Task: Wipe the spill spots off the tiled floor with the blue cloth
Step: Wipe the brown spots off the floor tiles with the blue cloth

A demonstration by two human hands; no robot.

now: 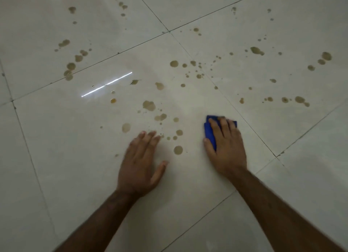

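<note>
A: Right hand (225,144)?
B: Flat, fingers straight, pressing the blue cloth (210,134) on the tiled floor (66,157), right of centre. Cloth mostly hidden under the palm; only its left and far edges show.
A: Left hand (141,161)?
B: Spread flat on the tile, holding nothing, fingertips blurred.
A: Spill spots (178,150)?
B: Brown, between the hands and scattered far; far ones too small to count.

Bare forearms, no sleeves/rings.
</note>
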